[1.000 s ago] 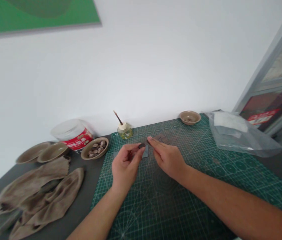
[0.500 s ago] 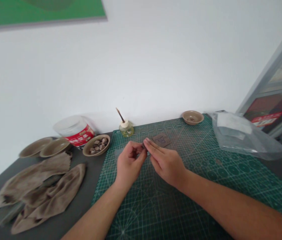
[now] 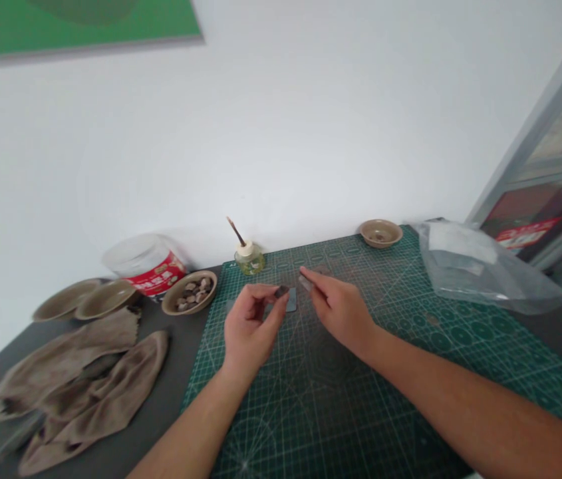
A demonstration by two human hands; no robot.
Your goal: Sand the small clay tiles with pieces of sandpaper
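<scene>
Over the green cutting mat (image 3: 281, 372), my left hand (image 3: 251, 322) pinches a small dark stone-like piece (image 3: 281, 291) between thumb and fingertips. My right hand (image 3: 343, 309), a short way to the right, is closed on a thin greyish sheet (image 3: 305, 283); its edge shows below the fingers and most of it is hidden. The two hands are apart. Just behind the left fingertips, a small blue-grey rectangular plate (image 3: 291, 301) lies on the mat, partly covered by the hand.
Left of the mat are a bowl of small stones (image 3: 191, 294), a red-labelled tub (image 3: 148, 266), two bowls (image 3: 68, 301) and crumpled brown cloths (image 3: 106, 399). A glass bottle with a brush (image 3: 249, 258) stands behind. Further right are a bowl (image 3: 380, 234) and a clear plastic bag (image 3: 480, 273).
My hands were together at the dark piece and have moved apart. The brown sheet with handwritten marks, seen by my right fingers earlier, has turned so the writing no longer shows.
</scene>
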